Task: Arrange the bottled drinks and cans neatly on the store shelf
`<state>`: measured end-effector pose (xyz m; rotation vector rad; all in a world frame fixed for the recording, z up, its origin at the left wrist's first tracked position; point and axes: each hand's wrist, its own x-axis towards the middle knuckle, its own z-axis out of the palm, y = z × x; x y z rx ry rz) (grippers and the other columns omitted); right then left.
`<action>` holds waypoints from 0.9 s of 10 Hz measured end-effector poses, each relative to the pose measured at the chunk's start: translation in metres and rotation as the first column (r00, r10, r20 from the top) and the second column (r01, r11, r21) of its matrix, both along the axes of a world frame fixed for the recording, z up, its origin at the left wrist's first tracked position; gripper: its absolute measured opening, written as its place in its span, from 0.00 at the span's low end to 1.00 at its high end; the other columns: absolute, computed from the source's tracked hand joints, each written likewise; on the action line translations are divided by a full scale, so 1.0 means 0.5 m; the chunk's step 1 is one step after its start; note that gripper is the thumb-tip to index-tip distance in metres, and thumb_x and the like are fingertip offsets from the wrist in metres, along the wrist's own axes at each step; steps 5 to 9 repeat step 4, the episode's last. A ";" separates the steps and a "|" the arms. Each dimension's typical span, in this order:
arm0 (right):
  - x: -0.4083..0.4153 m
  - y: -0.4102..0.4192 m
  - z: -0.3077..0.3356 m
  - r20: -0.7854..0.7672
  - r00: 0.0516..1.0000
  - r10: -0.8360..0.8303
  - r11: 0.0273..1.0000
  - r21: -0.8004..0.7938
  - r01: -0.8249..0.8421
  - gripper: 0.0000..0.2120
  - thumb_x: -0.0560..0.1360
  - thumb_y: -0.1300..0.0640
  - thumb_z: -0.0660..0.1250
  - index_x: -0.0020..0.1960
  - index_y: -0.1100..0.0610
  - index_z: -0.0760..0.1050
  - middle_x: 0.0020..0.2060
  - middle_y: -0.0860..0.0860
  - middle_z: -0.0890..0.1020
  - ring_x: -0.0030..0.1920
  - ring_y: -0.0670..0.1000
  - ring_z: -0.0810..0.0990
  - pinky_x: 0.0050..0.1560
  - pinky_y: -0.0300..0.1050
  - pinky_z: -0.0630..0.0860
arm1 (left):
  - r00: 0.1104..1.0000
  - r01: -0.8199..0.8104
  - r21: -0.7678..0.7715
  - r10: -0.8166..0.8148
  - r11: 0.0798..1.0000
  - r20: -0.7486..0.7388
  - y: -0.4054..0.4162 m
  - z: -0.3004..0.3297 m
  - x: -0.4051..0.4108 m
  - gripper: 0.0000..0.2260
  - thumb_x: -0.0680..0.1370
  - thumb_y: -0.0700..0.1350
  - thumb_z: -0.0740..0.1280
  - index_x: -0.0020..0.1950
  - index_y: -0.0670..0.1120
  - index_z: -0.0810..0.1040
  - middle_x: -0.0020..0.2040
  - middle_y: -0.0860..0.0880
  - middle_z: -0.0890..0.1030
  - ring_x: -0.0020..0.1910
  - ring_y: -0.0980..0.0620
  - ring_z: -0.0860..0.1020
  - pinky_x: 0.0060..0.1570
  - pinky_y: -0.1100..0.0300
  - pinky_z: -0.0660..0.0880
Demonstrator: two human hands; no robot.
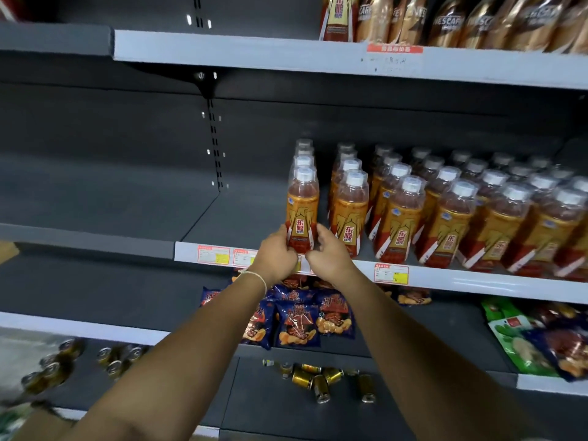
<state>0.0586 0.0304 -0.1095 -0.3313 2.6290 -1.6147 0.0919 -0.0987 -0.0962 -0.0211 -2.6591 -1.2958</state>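
Fingers (288, 241) of the left hand (276, 254) and right hand (327, 253) curl round a clear plastic bottle (302, 211) with orange label, upright at the metal shelf (203, 253) front edge, leftmost of tidy rows (445, 211); cylindrical gold cans (321, 378) lie scattered below

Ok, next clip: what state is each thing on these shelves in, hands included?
Front orange bottle: upright at the shelf edge, capped, held low between both hands.
Left hand: grips the bottle's base.
Right hand: fingers curled on the bottle's base.
Other orange bottles: upright, capped, in rows.
Gold cans: lying scattered on the bottom shelf.
Blue snack bags: sealed, leaning on the shelf below.
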 end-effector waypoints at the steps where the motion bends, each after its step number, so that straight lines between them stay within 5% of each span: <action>1: 0.028 0.008 0.003 -0.031 0.999 -0.020 0.999 -0.044 0.019 0.27 0.75 0.64 0.68 0.72 0.51 0.70 0.51 0.35 0.77 0.60 0.44 0.75 0.59 0.30 0.70 | 1.000 0.027 -0.012 -0.027 1.000 -0.011 -0.014 0.004 0.014 0.22 0.76 0.36 0.59 0.70 0.49 0.72 0.61 0.47 0.80 0.60 0.47 0.77 0.57 0.62 0.68; 3: 0.103 0.055 0.037 -0.009 0.994 -0.105 0.994 -0.011 0.105 0.34 0.77 0.65 0.64 0.80 0.54 0.57 0.74 0.52 0.69 0.73 0.55 0.69 0.61 0.40 0.74 | 0.990 0.082 -0.089 -0.091 0.993 -0.106 -0.032 0.015 0.037 0.22 0.77 0.36 0.59 0.70 0.48 0.73 0.64 0.47 0.79 0.63 0.45 0.76 0.59 0.63 0.68; 4: 0.137 0.085 0.062 -0.056 0.983 -0.176 0.984 0.004 0.176 0.34 0.77 0.65 0.64 0.80 0.52 0.58 0.67 0.51 0.75 0.65 0.59 0.77 0.59 0.50 0.78 | 0.990 0.075 -0.137 -0.091 0.988 -0.109 -0.028 0.031 0.045 0.23 0.78 0.37 0.59 0.74 0.45 0.68 0.68 0.44 0.76 0.65 0.42 0.74 0.62 0.59 0.70; 9: 0.137 0.085 0.062 -0.056 0.983 -0.176 0.984 0.004 0.176 0.34 0.77 0.65 0.64 0.80 0.52 0.58 0.67 0.51 0.75 0.65 0.59 0.77 0.59 0.50 0.78 | 0.990 0.075 -0.137 -0.091 0.988 -0.109 -0.028 0.031 0.045 0.23 0.78 0.37 0.59 0.74 0.45 0.68 0.68 0.44 0.76 0.65 0.42 0.74 0.62 0.59 0.70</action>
